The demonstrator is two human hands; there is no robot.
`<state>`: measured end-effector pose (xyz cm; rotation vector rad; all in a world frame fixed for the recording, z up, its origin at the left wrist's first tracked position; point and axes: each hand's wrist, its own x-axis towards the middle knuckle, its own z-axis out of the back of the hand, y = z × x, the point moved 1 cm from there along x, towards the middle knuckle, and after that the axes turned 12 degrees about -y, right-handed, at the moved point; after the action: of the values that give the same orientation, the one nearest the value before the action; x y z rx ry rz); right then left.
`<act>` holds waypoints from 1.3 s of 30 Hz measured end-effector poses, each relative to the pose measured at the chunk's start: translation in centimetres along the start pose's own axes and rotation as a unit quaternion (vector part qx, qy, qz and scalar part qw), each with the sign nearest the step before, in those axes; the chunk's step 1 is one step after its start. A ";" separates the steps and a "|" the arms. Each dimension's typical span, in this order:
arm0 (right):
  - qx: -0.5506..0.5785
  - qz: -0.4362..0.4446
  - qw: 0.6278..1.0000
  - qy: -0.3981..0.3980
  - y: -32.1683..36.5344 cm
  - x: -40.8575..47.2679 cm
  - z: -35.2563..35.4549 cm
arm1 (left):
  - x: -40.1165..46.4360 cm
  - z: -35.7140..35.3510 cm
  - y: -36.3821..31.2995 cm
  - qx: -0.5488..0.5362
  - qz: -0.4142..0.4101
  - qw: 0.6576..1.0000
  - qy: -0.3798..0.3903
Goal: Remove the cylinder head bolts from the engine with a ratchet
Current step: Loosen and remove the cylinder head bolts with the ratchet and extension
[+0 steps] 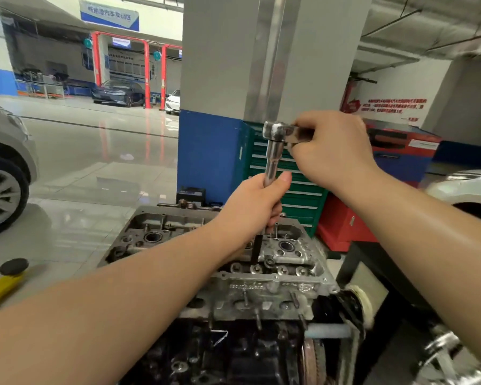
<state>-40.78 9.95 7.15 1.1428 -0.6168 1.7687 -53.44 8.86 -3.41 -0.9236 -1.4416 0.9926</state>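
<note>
A bare aluminium cylinder head (261,286) sits on the dark engine block (233,354) in the lower middle of the head view. A chrome ratchet (275,131) stands above it on a long extension bar (271,165) that runs down to a thin dark bit (257,250) set in the head near several round bolt heads. My left hand (250,212) grips the extension bar at mid height. My right hand (331,148) holds the ratchet's handle, which it mostly hides.
A green tool cabinet (297,195) and a red box (342,226) stand behind the engine, beside a blue-and-grey pillar (208,151). A car wheel (0,195) is at the left edge. A yellow lift arm with a black pad (11,269) lies at lower left.
</note>
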 end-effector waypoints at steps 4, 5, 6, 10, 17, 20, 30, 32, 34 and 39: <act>-0.002 -0.019 1.000 -0.013 -2.1 -1.1 1.1 | -0.4 -1.8 0.0 0.019 -0.002 1.000 0.007; 0.000 -0.023 1.000 -0.018 -2.4 -1.2 1.3 | -0.4 -2.0 0.0 0.023 -0.005 1.000 0.004; 0.003 -0.025 0.999 -0.023 -2.5 -1.2 1.5 | -0.4 -2.2 -0.1 0.027 -0.008 1.000 0.001; 0.015 -0.020 0.999 -0.031 -2.6 -0.9 1.9 | -0.1 -2.5 -0.5 0.034 -0.034 0.999 -0.001; 0.007 -0.013 0.999 -0.045 -2.6 -0.7 1.8 | 0.2 -2.3 0.2 0.020 -0.050 0.999 -0.005; 0.007 -0.009 0.999 -0.049 -2.6 -0.8 1.8 | 0.2 -2.3 0.4 0.007 -0.048 0.999 0.008; 0.003 -0.015 0.999 -0.039 -3.1 -0.3 1.4 | 0.4 -3.0 0.3 0.001 -0.041 0.999 0.014; 0.015 -0.013 0.999 -0.035 -3.2 -0.2 1.1 | 0.5 -2.9 0.3 0.002 -0.043 0.999 0.010; 0.032 -0.008 0.999 -0.029 -3.2 -0.1 0.9 | 0.5 -2.8 0.4 0.005 -0.047 0.999 0.009; 0.037 -0.006 0.999 -0.033 -3.1 0.0 0.6 | 0.5 -2.6 0.4 0.001 -0.046 0.999 0.008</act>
<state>-37.76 10.88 7.26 1.2580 -0.5862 1.7613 -50.93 9.68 -3.54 -0.8535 -1.4558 0.9169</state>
